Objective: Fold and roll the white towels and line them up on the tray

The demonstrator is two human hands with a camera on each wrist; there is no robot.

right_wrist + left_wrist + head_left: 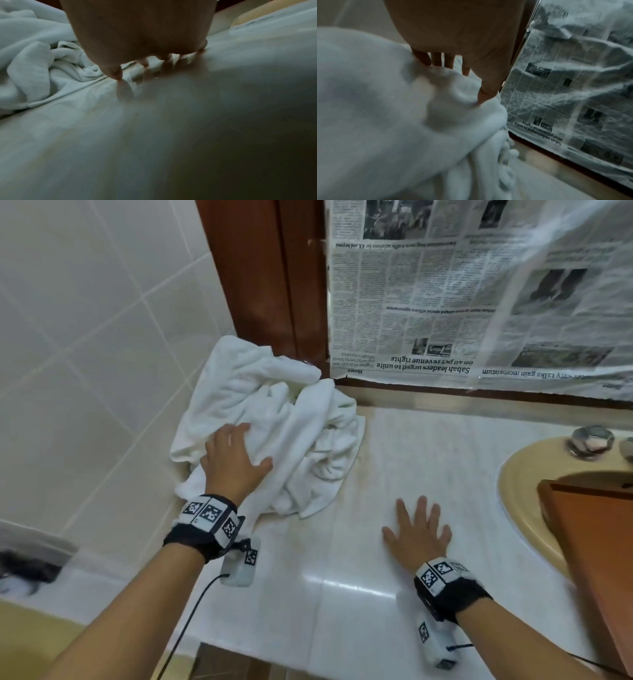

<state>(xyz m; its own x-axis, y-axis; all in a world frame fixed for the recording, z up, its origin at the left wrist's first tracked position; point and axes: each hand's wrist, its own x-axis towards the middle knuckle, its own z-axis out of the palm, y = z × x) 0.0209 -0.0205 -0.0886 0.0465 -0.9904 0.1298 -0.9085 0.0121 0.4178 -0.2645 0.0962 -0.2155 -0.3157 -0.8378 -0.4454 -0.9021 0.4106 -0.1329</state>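
Note:
A crumpled heap of white towels (301, 419) lies at the back left of the pale counter (428, 460), against the tiled wall. My left hand (236, 457) is on the near left side of the heap. Its fingers curl down into the cloth and its thumb presses a fold; the left wrist view shows the fingertips (448, 63) sunk in the white towels (385, 115). My right hand (418, 532) lies flat on the bare counter with fingers spread, right of the heap and apart from it. A brown wooden tray (589, 542) stands tilted at the right edge.
A yellowish sink (513, 501) with a metal tap handle (591, 440) sits at the right, under the tray. A newspaper-covered pane (479, 285) in a dark wooden frame (274, 268) rises behind the counter. A white tiled wall (85, 337) bounds the left.

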